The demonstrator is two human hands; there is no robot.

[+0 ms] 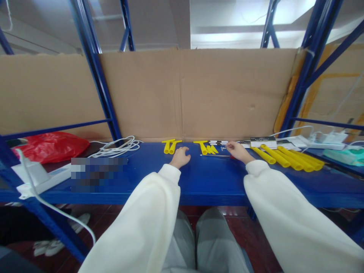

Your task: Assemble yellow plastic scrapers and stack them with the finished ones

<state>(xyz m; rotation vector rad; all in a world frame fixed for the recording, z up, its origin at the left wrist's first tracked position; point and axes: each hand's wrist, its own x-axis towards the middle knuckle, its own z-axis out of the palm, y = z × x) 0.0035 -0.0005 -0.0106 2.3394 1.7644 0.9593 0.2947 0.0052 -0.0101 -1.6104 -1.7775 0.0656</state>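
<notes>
My left hand (181, 157) is over the blue shelf top, fingers curved and thumb apart, holding nothing I can see. Just left of it lie two yellow T-shaped plastic pieces (170, 147). My right hand (238, 151) has its fingertips pinched together beside some tiny loose parts (223, 148); whatever they hold is too small to make out. Between the hands are another yellow T-shaped piece (203, 148) and several small flat yellow pieces (212, 149). A thin metal rod (214, 155), seemingly a screwdriver shaft, reaches a red end by my right hand. Behind are white-and-black strips (218, 143).
Several yellow tubular handles (284, 158) lie at right, before a black-and-white box (263, 142). Coiled white cable (122, 147), a red plastic bag (57, 146) and a power strip (45, 184) sit at left. A cardboard wall (182, 94) closes the back between blue posts.
</notes>
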